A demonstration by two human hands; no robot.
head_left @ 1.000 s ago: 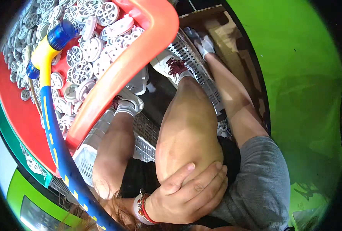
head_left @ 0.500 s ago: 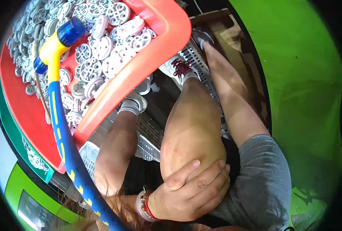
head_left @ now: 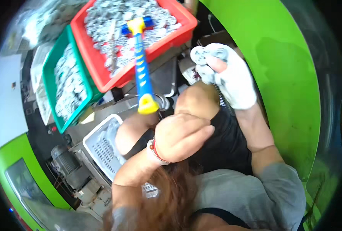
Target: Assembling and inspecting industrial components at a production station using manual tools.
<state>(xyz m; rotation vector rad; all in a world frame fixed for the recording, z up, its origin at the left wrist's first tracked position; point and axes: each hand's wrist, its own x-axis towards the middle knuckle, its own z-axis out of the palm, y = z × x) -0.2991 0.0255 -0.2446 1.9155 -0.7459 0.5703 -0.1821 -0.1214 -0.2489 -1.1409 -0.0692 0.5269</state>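
My right hand (head_left: pixel 237 82), in a white glove, is closed around several round light-grey plastic parts (head_left: pixel 206 70), held up near the green panel at the right. Its thumb presses on the parts. My left hand (head_left: pixel 182 138) is bare, with a red-and-white bracelet at the wrist. It is over my lap, near my knee, fingers bent and pressed together; its palm side is hidden. A mallet (head_left: pixel 142 63) with a blue-and-yellow head and handle lies on the red bin (head_left: pixel 182 34). The bin holds many similar grey parts (head_left: pixel 121 15).
Left of the red bin stands a green bin (head_left: pixel 88 77) with more grey parts. A white perforated basket (head_left: pixel 101 148) sits beside my left leg. A motor (head_left: pixel 65 159) stands at the lower left, and a green panel (head_left: pixel 282 77) rises along my right side.
My right gloved hand has come into view with grey parts in it. My left hand has come off my knee. The view has shifted, showing both bins and the whole mallet.
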